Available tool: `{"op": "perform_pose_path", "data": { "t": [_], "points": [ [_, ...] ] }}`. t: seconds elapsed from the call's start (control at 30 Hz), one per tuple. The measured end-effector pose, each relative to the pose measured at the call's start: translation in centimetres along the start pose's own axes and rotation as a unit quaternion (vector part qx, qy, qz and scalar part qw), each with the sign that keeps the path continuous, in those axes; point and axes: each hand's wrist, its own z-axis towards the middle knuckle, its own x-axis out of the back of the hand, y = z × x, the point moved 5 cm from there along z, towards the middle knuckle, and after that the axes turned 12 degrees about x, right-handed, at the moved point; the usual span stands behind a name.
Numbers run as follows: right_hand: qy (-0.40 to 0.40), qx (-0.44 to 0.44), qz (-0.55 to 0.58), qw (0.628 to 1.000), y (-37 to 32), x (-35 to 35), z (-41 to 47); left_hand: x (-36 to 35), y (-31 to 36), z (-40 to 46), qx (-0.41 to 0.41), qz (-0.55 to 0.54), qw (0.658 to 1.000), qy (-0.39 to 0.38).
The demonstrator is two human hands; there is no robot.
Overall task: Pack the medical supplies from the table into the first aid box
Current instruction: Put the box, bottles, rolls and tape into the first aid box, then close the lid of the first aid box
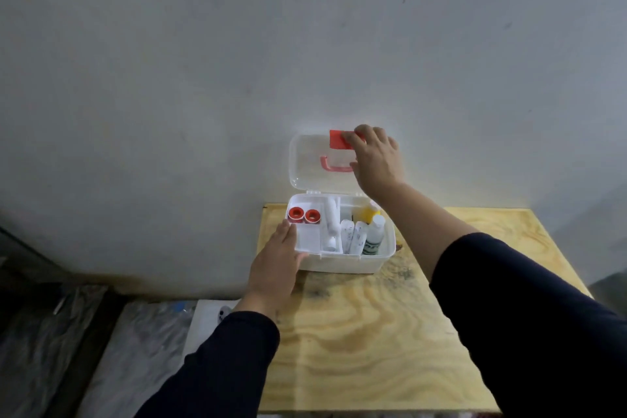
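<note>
A white first aid box stands open at the far left of the wooden table. Its clear lid is upright against the wall, with a red latch at its top edge and a pink handle. My right hand grips the lid's top right edge by the latch. My left hand lies flat on the box's front left corner. Inside are two red tape rolls, white bandage rolls, wrapped packets, a clear bottle and a yellow bottle.
A grey wall rises right behind the box. Left of the table, lower down, lie crumpled plastic sheeting and a white sheet. The table's bare plywood stretches from the box toward me.
</note>
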Motion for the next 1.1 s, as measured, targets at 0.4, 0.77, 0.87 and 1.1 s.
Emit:
{"op": "perform_pose_path", "data": {
  "t": [0.4, 0.77, 0.87, 1.1],
  "points": [
    [0.104, 0.036, -0.017, 0.994, -1.2, 2.0, -2.6, 0.4, 0.1, 0.1, 0.062, -0.065, 0.995, -0.044],
    [0.088, 0.039, 0.017, 0.995, -5.2, 0.0, -12.9, 0.3, -0.4, -0.2, 0.129, -0.166, 0.977, -0.021],
    [0.073, 0.025, 0.012, 0.997, -6.1, -1.4, -14.8, 0.2, -0.8, -0.7, 0.143, -0.156, 0.977, -0.032],
    [0.000, 0.019, -0.017, 1.000, -7.0, -3.2, -17.3, 0.6, -0.1, -1.6, 0.117, -0.142, 0.983, -0.031]
  ]
}}
